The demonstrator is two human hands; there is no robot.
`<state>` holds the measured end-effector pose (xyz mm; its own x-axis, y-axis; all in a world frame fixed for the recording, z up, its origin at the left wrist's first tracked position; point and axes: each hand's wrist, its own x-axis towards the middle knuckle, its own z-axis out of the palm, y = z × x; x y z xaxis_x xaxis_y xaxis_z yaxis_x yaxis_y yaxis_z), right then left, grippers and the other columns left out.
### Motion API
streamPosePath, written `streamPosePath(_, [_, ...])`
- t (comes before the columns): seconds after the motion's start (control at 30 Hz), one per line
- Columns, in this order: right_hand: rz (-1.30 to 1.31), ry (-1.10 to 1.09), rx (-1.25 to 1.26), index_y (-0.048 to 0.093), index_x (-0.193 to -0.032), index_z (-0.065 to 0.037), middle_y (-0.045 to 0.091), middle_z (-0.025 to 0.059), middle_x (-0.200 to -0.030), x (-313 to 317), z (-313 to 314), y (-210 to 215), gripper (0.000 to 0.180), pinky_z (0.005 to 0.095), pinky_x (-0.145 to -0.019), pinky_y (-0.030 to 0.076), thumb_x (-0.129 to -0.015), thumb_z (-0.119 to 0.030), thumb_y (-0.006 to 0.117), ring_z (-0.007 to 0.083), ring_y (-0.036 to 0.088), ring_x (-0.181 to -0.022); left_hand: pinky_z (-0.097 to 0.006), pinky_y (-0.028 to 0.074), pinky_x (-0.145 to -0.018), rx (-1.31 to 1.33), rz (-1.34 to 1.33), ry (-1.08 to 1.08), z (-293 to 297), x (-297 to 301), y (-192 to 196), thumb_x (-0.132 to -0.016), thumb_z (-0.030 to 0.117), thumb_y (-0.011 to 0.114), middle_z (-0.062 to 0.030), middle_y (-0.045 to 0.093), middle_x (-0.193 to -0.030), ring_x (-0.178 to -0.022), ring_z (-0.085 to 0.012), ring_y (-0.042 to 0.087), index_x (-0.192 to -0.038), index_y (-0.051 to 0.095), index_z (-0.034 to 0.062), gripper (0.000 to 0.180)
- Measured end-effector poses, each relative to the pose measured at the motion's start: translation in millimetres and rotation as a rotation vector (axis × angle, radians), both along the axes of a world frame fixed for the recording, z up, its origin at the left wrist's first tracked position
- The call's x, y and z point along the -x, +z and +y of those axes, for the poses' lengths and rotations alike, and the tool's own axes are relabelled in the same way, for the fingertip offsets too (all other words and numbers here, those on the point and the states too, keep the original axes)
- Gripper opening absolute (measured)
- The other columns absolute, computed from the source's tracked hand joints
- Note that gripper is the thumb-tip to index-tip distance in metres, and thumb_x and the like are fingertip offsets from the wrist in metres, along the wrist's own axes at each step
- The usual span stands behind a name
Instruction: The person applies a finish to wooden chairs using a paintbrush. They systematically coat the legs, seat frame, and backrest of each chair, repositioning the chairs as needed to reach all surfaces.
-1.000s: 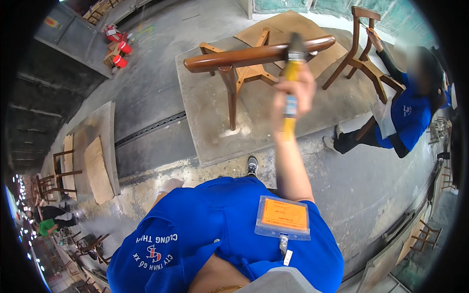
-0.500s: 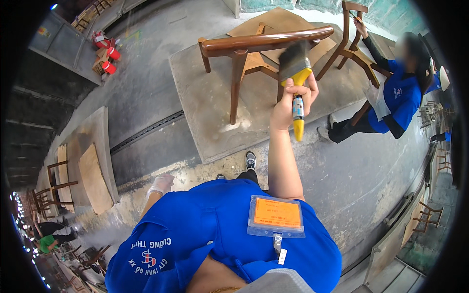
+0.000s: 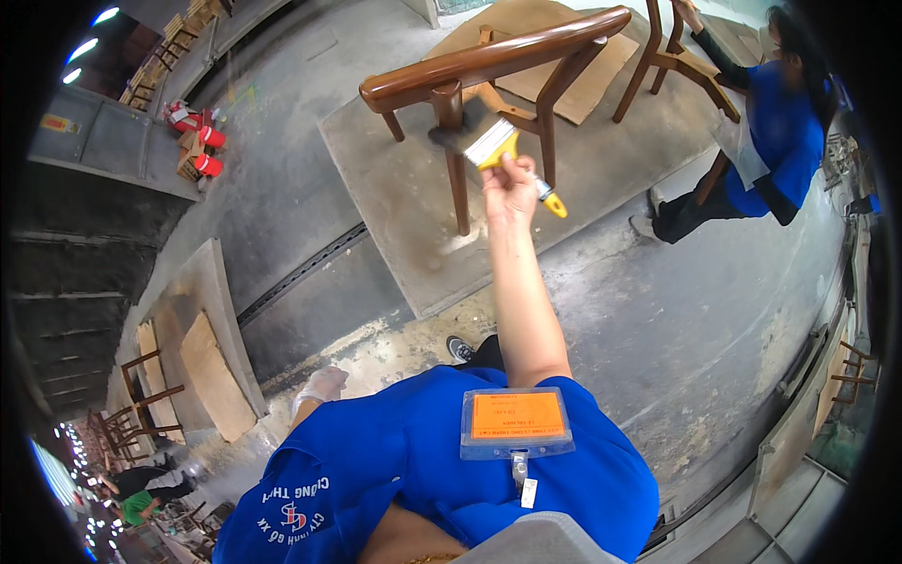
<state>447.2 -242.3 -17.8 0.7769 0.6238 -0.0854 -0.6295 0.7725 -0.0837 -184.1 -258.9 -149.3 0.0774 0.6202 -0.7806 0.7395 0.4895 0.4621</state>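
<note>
We see the brushing of the dark brown wooden chair frame with a long curved top rail (image 3: 498, 55) partly through, as we judge it. The chair frame stands on a flat grey board (image 3: 385, 211) on the floor, in front of us. Our bare right hand (image 3: 513, 188) is closed around the wide flat paintbrush with a yellow handle, silver ferrule and dark bristles (image 3: 492, 141), the bristles lying across the near leg just beneath the rail; blur keeps us from telling how firmly they touch. Our left hand in a pale, see-through glove (image 3: 327, 383) hangs low, well apart from the chair frame, with nothing showing in it; we cannot tell how far its fingers are open. The rail shines along its length, so we take that face as coated. The near leg looks to be the part in hand, and the strip of paler wood behind the rail (image 3: 485, 36) may be left to do. The far faces and undersides are hidden, so we cannot say whether they are finished.
</note>
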Motion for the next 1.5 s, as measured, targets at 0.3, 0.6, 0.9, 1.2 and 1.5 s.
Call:
streamPosePath(0.3, [0.19, 0.065, 0.798, 0.057, -0.097, -0.018, 0.063, 0.0034, -0.104, 1, 17, -72, 0.03, 0.0435, -0.08, 0.057, -0.091, 0.011, 0.064, 0.0219, 0.066, -0.099, -0.042, 0.054, -0.103, -0.343, 0.206, -1.046, 45, -136, 73, -0.095, 0.023, 0.068, -0.0178, 0.074, -0.12, -0.117, -0.0362, 0.07, -0.13, 0.071, 0.0067, 0.039])
streamPosePath(0.6, [0.201, 0.206, 0.997, 0.063, -0.115, -0.016, 0.065, 0.004, -0.117, -82, -201, -193, 0.019, 0.0503, -0.093, 0.058, -0.097, -0.013, 0.068, 0.0273, 0.065, -0.109, -0.035, 0.05, -0.102, -0.509, -0.512, -0.217, 103, -496, 134, -0.089, 0.038, 0.086, -0.015, 0.073, -0.125, -0.117, -0.0259, 0.067, -0.143, 0.054, -0.0061, 0.077])
streamPosePath(0.9, [0.428, -0.133, 1.14, 0.058, -0.128, -0.003, 0.065, 0.0145, -0.124, -129, -375, -167, 0.035, 0.0552, -0.104, 0.057, -0.095, 0.008, 0.055, 0.034, 0.066, -0.114, -0.035, 0.05, -0.099, -0.694, -0.849, 0.199, 133, -632, 135, -0.102, 0.034, 0.075, -0.0082, 0.074, -0.119, -0.111, -0.0194, 0.068, -0.115, 0.07, 0.0001, 0.036])
streamPosePath(1.2, [0.169, -0.076, 0.898, 0.058, -0.101, -0.013, 0.063, 0.0068, -0.112, -203, -250, -79, 0.027, 0.049, -0.099, 0.057, -0.088, 0.01, 0.065, 0.0292, 0.064, -0.109, -0.033, 0.051, -0.082, -0.732, -0.633, 0.088, 108, -589, 232, -0.1, 0.028, 0.076, -0.0038, 0.069, -0.084, -0.082, -0.0162, 0.065, -0.094, 0.064, 0.0056, 0.026])
streamPosePath(1.5, [-0.321, 0.112, 0.11, 0.06, -0.099, -0.015, 0.07, 0.0049, -0.106, -198, -17, 115, 0.025, 0.044, -0.101, 0.055, -0.094, 0.006, 0.072, 0.0218, 0.069, -0.105, -0.032, 0.046, -0.072, -0.62, -0.799, 0.282, 159, -566, 290, -0.092, 0.014, 0.071, -0.0033, 0.063, -0.075, -0.071, -0.0146, 0.058, -0.085, 0.065, 0.0045, 0.014])
